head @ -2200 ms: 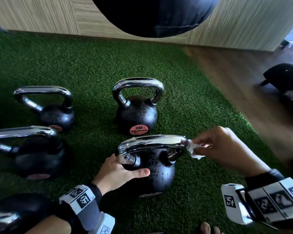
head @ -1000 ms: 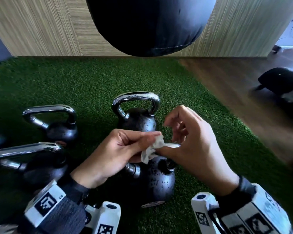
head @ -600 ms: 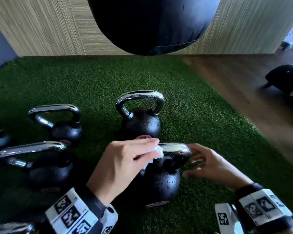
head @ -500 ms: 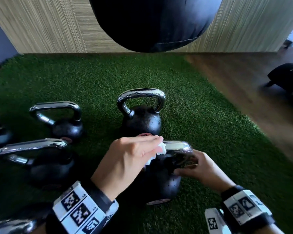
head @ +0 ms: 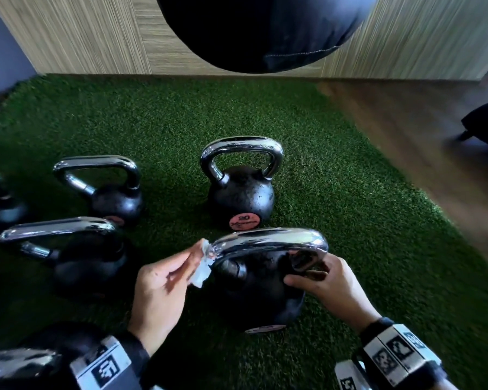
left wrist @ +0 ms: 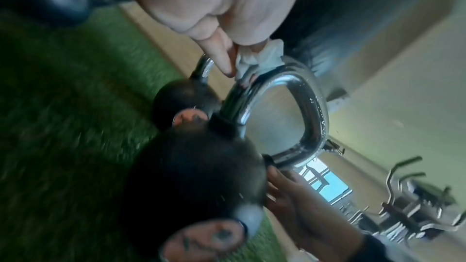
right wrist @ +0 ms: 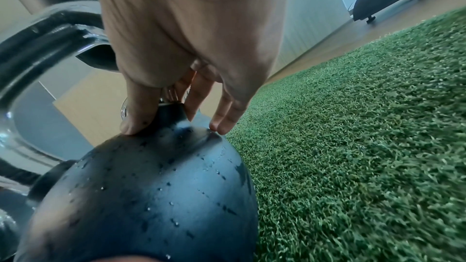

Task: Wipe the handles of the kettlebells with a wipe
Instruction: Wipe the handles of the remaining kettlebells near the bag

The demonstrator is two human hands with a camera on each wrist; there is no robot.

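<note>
The nearest black kettlebell (head: 259, 294) stands on green turf, its chrome handle (head: 268, 242) lying across the view. My left hand (head: 196, 258) pinches a small white wipe (head: 202, 273) against the left end of that handle. The left wrist view shows the wipe (left wrist: 267, 57) pressed on the handle's bend (left wrist: 290, 75). My right hand (head: 307, 274) holds the kettlebell at the right foot of the handle. In the right wrist view its thumb (right wrist: 136, 115) and fingers straddle the handle's neck. Water drops dot the ball (right wrist: 163, 196).
Another kettlebell (head: 241, 198) stands just behind, with two more (head: 116, 201) (head: 88, 266) to the left and others at the left edge. A black punching bag (head: 259, 29) hangs ahead before a wood-panel wall (head: 82, 38). Wooden floor (head: 420, 136) borders the turf on the right.
The wipe passed from my right hand to my left. The left hand slid it along the handle to the left end. The right hand dropped to the kettlebell's right side.
</note>
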